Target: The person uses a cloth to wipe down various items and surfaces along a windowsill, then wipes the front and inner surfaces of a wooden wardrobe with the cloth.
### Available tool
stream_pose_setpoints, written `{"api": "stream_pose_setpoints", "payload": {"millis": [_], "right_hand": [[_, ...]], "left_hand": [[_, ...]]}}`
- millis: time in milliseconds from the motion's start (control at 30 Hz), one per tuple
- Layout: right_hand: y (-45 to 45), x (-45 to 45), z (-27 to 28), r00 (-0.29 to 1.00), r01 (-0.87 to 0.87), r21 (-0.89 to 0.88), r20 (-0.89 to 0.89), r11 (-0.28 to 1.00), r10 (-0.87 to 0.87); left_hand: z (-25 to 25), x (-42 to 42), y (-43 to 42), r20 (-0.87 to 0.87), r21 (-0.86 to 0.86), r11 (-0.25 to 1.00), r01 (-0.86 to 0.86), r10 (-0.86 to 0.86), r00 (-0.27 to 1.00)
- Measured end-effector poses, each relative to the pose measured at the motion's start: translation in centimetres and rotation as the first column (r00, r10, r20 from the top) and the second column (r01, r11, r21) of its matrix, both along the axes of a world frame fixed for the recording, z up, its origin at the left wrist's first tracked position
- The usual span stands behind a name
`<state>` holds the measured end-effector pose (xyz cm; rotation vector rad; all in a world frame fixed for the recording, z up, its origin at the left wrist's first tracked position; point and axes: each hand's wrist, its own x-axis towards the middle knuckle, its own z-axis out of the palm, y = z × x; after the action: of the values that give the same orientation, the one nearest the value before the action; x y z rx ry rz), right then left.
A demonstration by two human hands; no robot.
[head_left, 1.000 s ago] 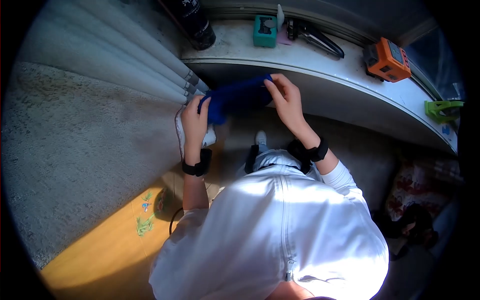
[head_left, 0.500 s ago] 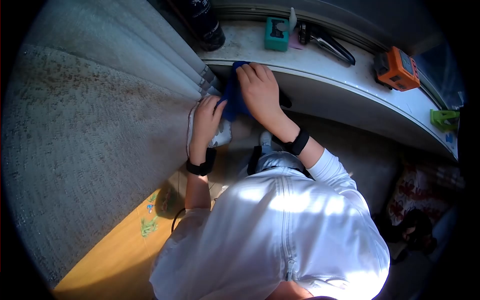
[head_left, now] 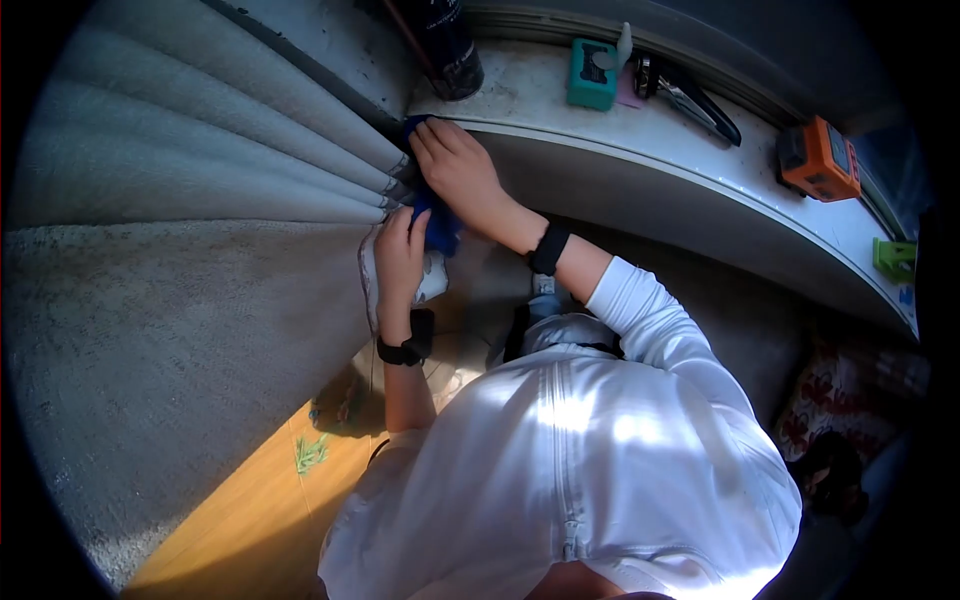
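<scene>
A dark blue cloth hangs between my hands at the left end of the white sill, beside the gathered edge of a grey curtain. My right hand grips the cloth's upper end near the sill's corner, back of the hand up, fingers together. Lower down, my left hand pinches the cloth's lower part between thumb and fingers, close to the curtain's edge. A white patterned fabric piece shows behind my left hand.
On the sill stand a dark can, a teal box, a black-and-silver tool, an orange device and a green clamp. Patterned fabric lies at the right.
The cloth was stretched sideways between my hands and now hangs bunched by the curtain. My right hand has moved left across to the sill's corner. The view has shifted slightly.
</scene>
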<state>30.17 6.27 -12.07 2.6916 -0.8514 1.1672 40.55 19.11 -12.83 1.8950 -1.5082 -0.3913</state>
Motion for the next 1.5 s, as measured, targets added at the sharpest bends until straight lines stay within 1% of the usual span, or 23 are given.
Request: {"api": "stream_pose_setpoints", "payload": {"millis": [133,233,267,367,433,533,567,667,700,800,867,900,1000,1067,1133,1200,1233,1267,1333,1367,1400,1467,1500], "right_hand": [[-0.1,-0.1,-0.2,0.985,-0.110,0.204,0.152,0.973,0.080],[2.2,-1.3,-0.8,0.952,-0.233,0.245,0.256,0.941,0.169],[2.8,-1.7,-1.0,0.951,-0.228,0.280,0.268,0.932,0.152],[4.2,-3.4,-1.0,0.949,-0.217,0.381,0.299,0.899,0.102],[4.6,-5.3,0.9,0.940,-0.229,0.439,0.333,0.869,0.080],[4.7,-8.3,2.0,0.960,-0.196,0.451,0.268,0.871,0.078],[4.8,-9.1,0.9,0.954,-0.247,0.624,0.293,0.742,0.072],[5.6,-11.1,0.5,0.925,-0.300,0.792,0.378,0.532,-0.042],[5.3,-11.7,1.4,0.944,-0.253,0.729,0.330,0.636,-0.003],[4.7,-13.1,0.9,0.955,-0.293,0.763,0.258,0.575,0.145],[5.1,-13.1,0.5,0.954,-0.136,0.861,-0.019,0.490,0.299],[5.5,-12.8,0.3,0.912,-0.047,0.888,-0.148,0.457,0.382],[6.4,-11.9,-2.2,0.984,-0.052,0.816,-0.058,0.576,0.170],[6.0,-11.9,-2.9,0.983,-0.020,0.777,-0.101,0.629,0.156],[5.6,-12.4,-1.9,0.978,-0.022,0.715,-0.130,0.699,0.164],[5.3,-14.1,-1.2,0.989,-0.040,0.683,-0.077,0.729,0.127],[4.9,-15.0,-0.6,0.986,0.003,0.690,-0.123,0.724,0.113],[4.6,-15.9,0.1,0.980,0.046,0.697,-0.169,0.716,0.101],[4.2,-17.2,0.7,0.999,0.035,0.669,-0.053,0.742,0.001],[4.4,-17.4,1.4,1.000,0.023,0.686,-0.013,0.727,-0.020],[4.4,-17.7,1.9,0.999,0.015,0.701,0.025,0.713,-0.045],[4.6,-18.3,2.5,0.989,0.013,0.666,0.103,0.746,-0.109],[4.7,-18.5,2.8,0.980,0.013,0.646,0.144,0.763,-0.139]], "left_hand": [[0.4,0.0,-0.1,-0.011,-0.009,1.000,-0.008,0.008,1.000],[0.6,-0.1,0.4,-0.035,-0.011,1.000,-0.015,0.014,0.999],[0.7,-0.1,0.6,-0.046,-0.011,1.000,-0.014,0.013,0.999],[1.7,-0.7,0.8,-0.177,0.033,0.998,-0.049,0.054,0.983],[2.2,-1.0,0.9,-0.199,0.009,0.999,-0.047,0.048,0.979],[2.7,-1.2,0.8,-0.255,-0.037,0.999,-0.033,0.023,0.967],[2.7,-1.3,0.9,-0.277,-0.051,0.998,-0.029,0.013,0.961],[3.0,-1.3,0.7,-0.199,0.027,0.993,0.115,-0.107,0.974],[3.5,-1.6,0.6,-0.170,0.012,0.986,0.165,-0.160,0.972],[2.9,-2.4,0.0,-0.259,-0.080,0.984,0.158,-0.174,0.950],[3.2,-2.9,-0.6,-0.371,-0.045,0.989,0.143,-0.149,0.917],[3.7,-2.9,-0.7,-0.423,-0.029,0.991,0.133,-0.133,0.896],[3.8,-3.5,-1.2,-0.598,-0.010,0.982,0.188,-0.157,0.786],[3.6,-3.6,-1.2,-0.594,-0.027,0.985,0.169,-0.152,0.790],[3.6,-3.1,-1.1,-0.560,-0.034,0.990,0.139,-0.134,0.817],[3.1,-2.4,-1.3,-0.497,-0.027,0.995,0.091,-0.092,0.863],[2.9,-2.6,-1.5,-0.504,-0.039,0.999,0.036,-0.051,0.862],[2.9,-2.7,-1.6,-0.513,-0.031,0.999,0.030,-0.041,0.858],[3.3,-3.1,-1.8,-0.529,-0.010,1.000,0.018,-0.021,0.848],[3.5,-3.0,-1.7,-0.479,-0.029,0.999,0.028,-0.039,0.877],[4.0,-3.5,-1.7,-0.522,-0.016,1.000,0.026,-0.030,0.852],[5.2,-4.7,-1.9,-0.604,0.010,1.000,0.026,-0.015,0.797],[5.1,-4.7,-1.9,-0.582,-0.002,0.997,0.075,-0.062,0.811]]}}
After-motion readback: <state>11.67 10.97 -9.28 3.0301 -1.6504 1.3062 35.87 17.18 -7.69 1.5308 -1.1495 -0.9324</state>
